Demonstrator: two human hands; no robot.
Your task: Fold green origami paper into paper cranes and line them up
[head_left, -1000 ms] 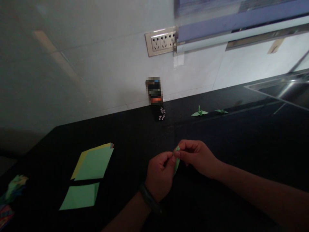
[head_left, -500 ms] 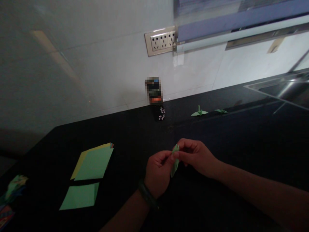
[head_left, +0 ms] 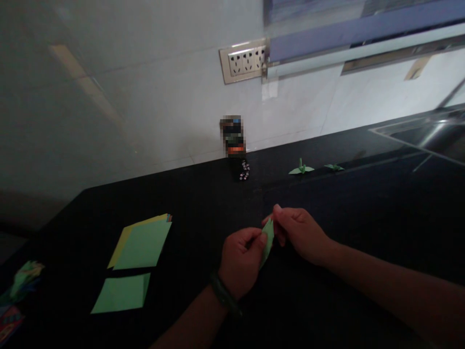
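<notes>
At the far left of the black countertop (head_left: pixel 189 208) lies a crumpled-looking green, yellow and blue paper bundle (head_left: pixel 27 278), with a red-and-blue patterned item (head_left: pixel 10 322) below it, cut off by the picture's edge. Next comes a light green sheet (head_left: pixel 121 293), creased near its right side, and just beyond it a stack of coloured paper (head_left: pixel 141 247), green over yellow. The visible sheets are plain.

A dark bangle (head_left: pixel 225 296) circles the left wrist. The left hand (head_left: pixel 240 257) pinches a folded green paper (head_left: pixel 268 238) between thumb and fingers, holding it slantwise above the counter, pointed end up. Farther back, a pixelated object (head_left: pixel 233 136) stands against the tiled wall (head_left: pixel 145 97); any lettering there is unreadable. A string of beads (head_left: pixel 244 170) lies at its foot, and a three-outlet wall socket (head_left: pixel 241 63) sits above.

The right hand (head_left: pixel 303 236) is beside the folded paper's upper end, thumb lifted off and fingers loosely bent; whether a fingertip touches the paper from behind, one cannot tell. Behind it rest a green origami crane (head_left: pixel 301 169) and, farther right, a smaller green folded figure (head_left: pixel 333 167), near a metal-rimmed fixture (head_left: pixel 387 130).
</notes>
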